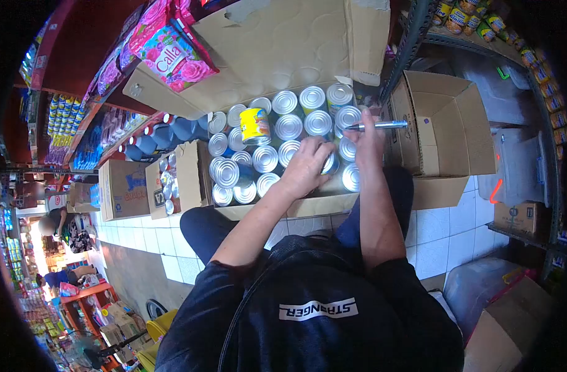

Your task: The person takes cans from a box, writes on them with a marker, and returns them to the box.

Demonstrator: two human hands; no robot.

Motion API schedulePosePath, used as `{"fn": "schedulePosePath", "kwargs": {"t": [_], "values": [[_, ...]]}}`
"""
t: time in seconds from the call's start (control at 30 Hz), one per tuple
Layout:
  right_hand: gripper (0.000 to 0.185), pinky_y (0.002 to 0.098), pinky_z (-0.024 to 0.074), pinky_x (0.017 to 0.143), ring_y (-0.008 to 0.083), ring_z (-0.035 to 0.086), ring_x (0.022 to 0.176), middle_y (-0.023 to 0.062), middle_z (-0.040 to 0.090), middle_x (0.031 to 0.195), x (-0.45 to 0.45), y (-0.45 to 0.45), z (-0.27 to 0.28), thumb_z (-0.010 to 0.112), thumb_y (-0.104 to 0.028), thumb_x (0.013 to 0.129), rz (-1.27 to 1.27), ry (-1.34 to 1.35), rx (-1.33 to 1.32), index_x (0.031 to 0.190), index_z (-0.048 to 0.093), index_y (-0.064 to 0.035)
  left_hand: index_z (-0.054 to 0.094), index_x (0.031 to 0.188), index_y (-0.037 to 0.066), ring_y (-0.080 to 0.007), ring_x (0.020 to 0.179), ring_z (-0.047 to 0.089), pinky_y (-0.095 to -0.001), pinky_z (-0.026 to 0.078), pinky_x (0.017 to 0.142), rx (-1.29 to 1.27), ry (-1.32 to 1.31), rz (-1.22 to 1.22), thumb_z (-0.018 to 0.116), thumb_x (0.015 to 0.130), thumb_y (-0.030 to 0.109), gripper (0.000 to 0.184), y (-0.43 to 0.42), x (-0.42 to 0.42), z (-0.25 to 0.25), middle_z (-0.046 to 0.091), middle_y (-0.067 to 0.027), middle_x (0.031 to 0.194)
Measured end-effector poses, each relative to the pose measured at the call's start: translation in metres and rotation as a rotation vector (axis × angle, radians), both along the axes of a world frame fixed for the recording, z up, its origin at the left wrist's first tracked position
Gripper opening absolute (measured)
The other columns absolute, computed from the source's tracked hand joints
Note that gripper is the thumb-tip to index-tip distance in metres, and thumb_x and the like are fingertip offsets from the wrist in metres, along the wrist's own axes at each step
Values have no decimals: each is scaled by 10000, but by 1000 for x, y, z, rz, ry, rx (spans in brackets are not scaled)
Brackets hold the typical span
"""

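An opened cardboard carton [296, 209] full of upright silver-topped cans [288, 127] sits between my knees. My left hand [307, 166] is curled over the near rows, its fingers bent around the rim of a can [330, 163]. Above the right side of the carton, my right hand [371, 139] grips a pen [392, 124], which lies crosswise with its tip towards the left. One can with a yellow label [255, 126] rests on top of the others, left of the middle. Another loose can [226, 173] stands raised at the near left corner.
A pink Calla pack [175, 57] lies on the raised carton flap. To the right stands an open cardboard box [454, 133] beside a metal rack [413, 43]. More boxes [123, 189] and laden shelves line the left. People are visible at the far left.
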State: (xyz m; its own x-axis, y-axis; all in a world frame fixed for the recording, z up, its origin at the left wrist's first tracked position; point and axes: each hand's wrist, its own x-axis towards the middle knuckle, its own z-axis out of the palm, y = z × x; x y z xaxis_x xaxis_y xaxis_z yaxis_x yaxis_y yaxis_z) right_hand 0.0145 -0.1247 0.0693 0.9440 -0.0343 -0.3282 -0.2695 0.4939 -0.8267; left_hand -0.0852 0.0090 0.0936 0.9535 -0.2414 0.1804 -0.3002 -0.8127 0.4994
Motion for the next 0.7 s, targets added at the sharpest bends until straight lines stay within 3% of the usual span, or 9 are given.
{"fn": "schedulePosePath", "kwargs": {"t": [0.3, 0.47, 0.63, 0.7], "values": [[347, 247, 494, 496, 107, 512, 480, 37, 538, 679, 3, 2, -4, 569, -371, 881, 2, 2, -1, 870, 529, -26, 463, 1148, 102, -338, 1070, 454, -433, 390, 907, 297, -21, 6, 789, 529, 155, 701, -3, 27, -59, 457, -159, 1152], [358, 269, 518, 531, 118, 501, 477, 53, 537, 700, 2, 4, -7, 579, -377, 872, 8, -4, 7, 874, 539, -21, 454, 1215, 151, -301, 1248, 342, -593, 246, 993, 503, -74, 104, 755, 597, 312, 707, -9, 16, -60, 370, -94, 1350], [336, 309, 539, 598, 159, 578, 659, 62, 520, 776, 0, -2, -10, 540, -377, 891, 82, -15, -40, 856, 516, -43, 465, 1257, 158, -334, 1242, 352, -580, 262, 977, 285, -123, 217, 731, 649, 310, 680, 13, 1, -16, 375, -125, 1360], [339, 284, 527, 565, 137, 559, 616, 57, 524, 763, -1, 0, -9, 546, -382, 888, 83, -4, -38, 832, 511, -49, 510, 1169, 79, -361, 1165, 419, -512, 325, 937, 267, -285, 444, 728, 652, 302, 604, 50, 13, 1, 457, -188, 1236]]}}
